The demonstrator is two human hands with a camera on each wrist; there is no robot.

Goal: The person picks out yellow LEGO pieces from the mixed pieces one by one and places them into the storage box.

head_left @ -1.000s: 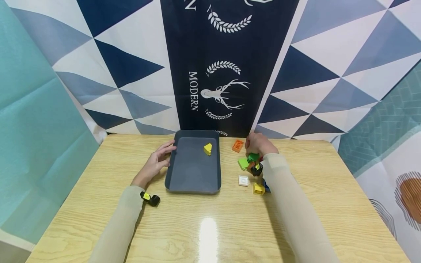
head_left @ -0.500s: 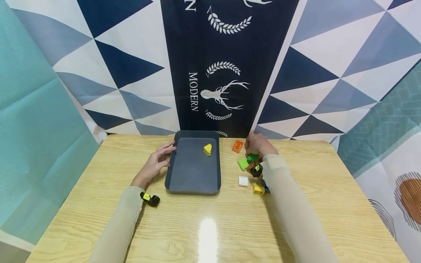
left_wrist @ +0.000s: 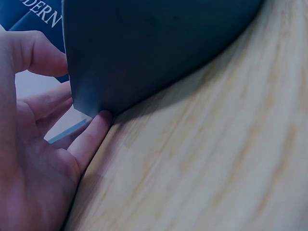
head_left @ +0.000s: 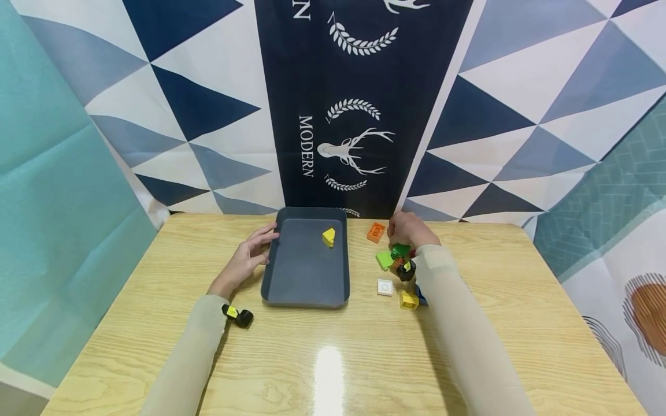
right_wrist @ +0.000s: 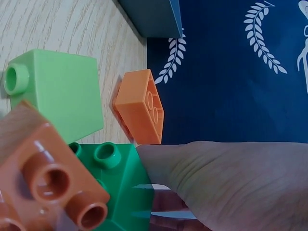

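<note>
hardly anything had moved since the earlier frame; both hands stayed put. at nine o'clock of the gray tray (head_left: 304, 271), the left hand (head_left: 241, 260) had its fingers loosely spread, touching the tray's side. between two and three o'clock, the right hand (head_left: 411, 229) had its fingers curled downward beside a dark green block (right_wrist: 125, 187); whether they held it could not be told. an orange block (head_left: 376, 232) lay at nine o'clock of that hand. inside the tray, between one and two o'clock, sat a yellow piece (head_left: 328, 237); outside, toward four, a white piece (head_left: 385, 287) lay on the worktop (head_left: 281, 358).
</note>
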